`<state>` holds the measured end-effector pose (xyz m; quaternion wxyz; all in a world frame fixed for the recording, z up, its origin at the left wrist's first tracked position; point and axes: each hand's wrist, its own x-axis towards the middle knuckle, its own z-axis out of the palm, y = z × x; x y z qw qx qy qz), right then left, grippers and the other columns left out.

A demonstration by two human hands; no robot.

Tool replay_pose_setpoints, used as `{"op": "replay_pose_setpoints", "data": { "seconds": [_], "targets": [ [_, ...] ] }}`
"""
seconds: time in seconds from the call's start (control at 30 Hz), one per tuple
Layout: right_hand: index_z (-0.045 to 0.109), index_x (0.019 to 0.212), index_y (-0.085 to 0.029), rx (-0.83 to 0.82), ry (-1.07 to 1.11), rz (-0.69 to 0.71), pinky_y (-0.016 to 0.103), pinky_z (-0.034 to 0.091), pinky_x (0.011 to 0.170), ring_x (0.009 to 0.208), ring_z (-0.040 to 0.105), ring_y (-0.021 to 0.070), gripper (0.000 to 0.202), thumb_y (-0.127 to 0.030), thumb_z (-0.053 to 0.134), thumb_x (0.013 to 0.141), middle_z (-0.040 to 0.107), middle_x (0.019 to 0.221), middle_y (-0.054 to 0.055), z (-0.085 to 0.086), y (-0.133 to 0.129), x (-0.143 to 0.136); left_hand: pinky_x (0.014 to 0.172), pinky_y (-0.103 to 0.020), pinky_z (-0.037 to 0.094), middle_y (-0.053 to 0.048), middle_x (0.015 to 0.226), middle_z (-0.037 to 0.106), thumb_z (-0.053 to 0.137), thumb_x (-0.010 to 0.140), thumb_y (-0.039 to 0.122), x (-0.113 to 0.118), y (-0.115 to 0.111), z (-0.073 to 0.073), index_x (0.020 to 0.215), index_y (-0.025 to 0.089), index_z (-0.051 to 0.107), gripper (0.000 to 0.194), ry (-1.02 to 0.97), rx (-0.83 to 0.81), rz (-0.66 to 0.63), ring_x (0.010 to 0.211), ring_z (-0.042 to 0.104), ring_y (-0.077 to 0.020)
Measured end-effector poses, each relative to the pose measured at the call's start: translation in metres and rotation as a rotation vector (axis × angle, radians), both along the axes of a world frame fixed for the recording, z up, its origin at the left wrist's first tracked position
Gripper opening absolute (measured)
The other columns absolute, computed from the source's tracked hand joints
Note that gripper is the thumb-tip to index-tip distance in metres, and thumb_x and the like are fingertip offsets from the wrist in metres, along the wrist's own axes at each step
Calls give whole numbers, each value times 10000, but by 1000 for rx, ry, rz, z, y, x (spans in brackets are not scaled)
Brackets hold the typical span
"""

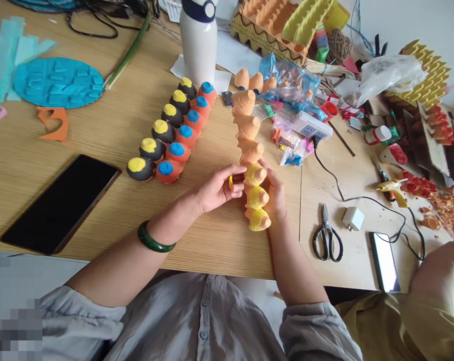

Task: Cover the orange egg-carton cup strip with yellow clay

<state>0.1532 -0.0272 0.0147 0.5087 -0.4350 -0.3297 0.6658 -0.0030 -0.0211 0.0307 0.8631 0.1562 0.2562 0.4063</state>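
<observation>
My right hand is wrapped round the right side of an orange egg-carton strip, its fingers partly hidden behind the cups. The strip lies lengthwise away from me. Its three nearest cups carry a yellow, clay-like coating with orange tips, while the farther ones are bare orange. At the strip's left side, my left hand pinches a small yellow piece of what looks like modelling clay, the fingertips close to the cups. Farther left stand two rows of egg-carton cups, black with yellow tops and orange with blue tops.
Left lie a tablet and a blue oval; a white bottle stands behind. Scissors, a phone, a glue gun and a corded power strip are on the right. Another person's arm rests at far right.
</observation>
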Motion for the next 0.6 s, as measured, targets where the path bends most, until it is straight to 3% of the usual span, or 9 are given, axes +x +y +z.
{"op": "replay_pose_setpoints", "data": {
  "seconds": [0.2,0.33,0.47,0.6],
  "targets": [
    [680,1235,-326,-14,41,6,426,652,823,1021,758,259,365,-531,570,954,780,1136,23,-1,1,-1,496,-153,449,46,652,555,896,726,192,-1,-1,-3,747,117,676,234,61,117,-23,552,525,-42],
    [688,1237,-313,-17,36,-18,420,656,843,1073,751,258,370,-523,601,946,786,1154,30,-2,0,-3,471,-165,399,58,582,543,959,698,307,3,-3,-4,797,121,719,319,193,181,2,485,475,-36],
    [700,1221,-325,36,55,-67,397,659,853,1069,763,241,355,-488,685,906,796,1090,16,-4,0,-4,450,-194,333,66,499,510,1010,612,377,5,-4,-2,704,133,674,425,289,209,82,427,439,-37],
    [708,1197,-318,60,31,-78,392,657,894,1083,767,239,343,-470,708,890,798,1064,16,-2,0,-5,455,-216,317,73,471,478,1022,589,438,4,-4,0,660,146,644,482,325,218,83,421,435,-45]
  ]
}}
